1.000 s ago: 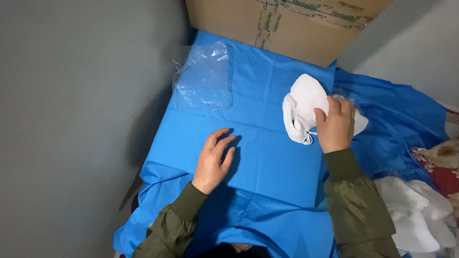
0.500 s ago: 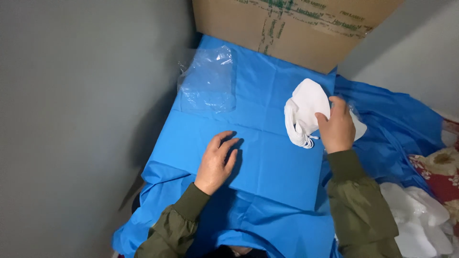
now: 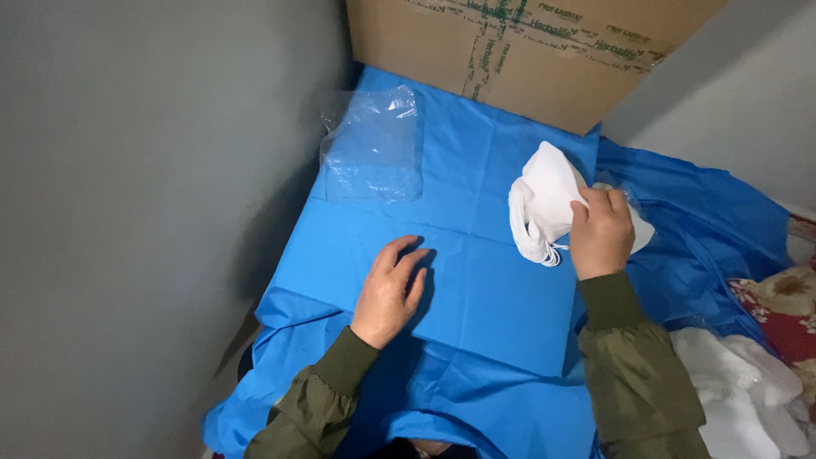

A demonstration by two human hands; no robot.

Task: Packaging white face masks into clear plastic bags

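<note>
Clear plastic bag (image 3: 372,146) lies flat, upper left on the blue sheet (image 3: 476,297), creases hard to read. Left hand (image 3: 391,291) rests palm down on the sheet, fingers loosely spread, holding nothing. Right hand (image 3: 601,232) grips a stack of white masks (image 3: 544,200) — probably folded face masks, ear loops dangling. Cardboard box (image 3: 527,51) is cut off at top; white cloth pile (image 3: 748,399) is cropped at right.

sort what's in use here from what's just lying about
In use: stack of white face masks gripped by right hand; blue sheet pressed flat by left hand.
Lying about: clear plastic bag, cardboard box, white cloth pile.
</note>
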